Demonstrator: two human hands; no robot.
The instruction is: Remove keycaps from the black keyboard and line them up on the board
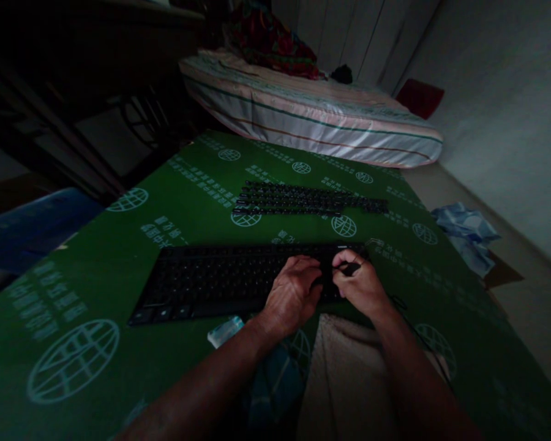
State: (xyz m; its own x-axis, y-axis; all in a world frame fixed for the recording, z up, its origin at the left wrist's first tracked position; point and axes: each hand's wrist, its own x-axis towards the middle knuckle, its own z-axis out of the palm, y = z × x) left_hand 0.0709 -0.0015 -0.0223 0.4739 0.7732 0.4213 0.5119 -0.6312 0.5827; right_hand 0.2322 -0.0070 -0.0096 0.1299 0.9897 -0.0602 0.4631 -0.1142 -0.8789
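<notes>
A black keyboard (211,282) lies on a green printed sheet (96,294) in front of me. Both hands rest on its right end. My left hand (291,294) is curled, knuckles up, fingers pressed onto the keys. My right hand (358,283) pinches a small black piece, seemingly a keycap (350,268), at the keyboard's right edge. Rows of loose black keycaps (303,199) are laid out on the sheet beyond the keyboard.
A small pale translucent object (224,331) lies near my left wrist. A striped mattress (312,116) with red cloth sits at the back. A crumpled blue-white bag (466,229) lies on the floor at right. Dark furniture stands at left.
</notes>
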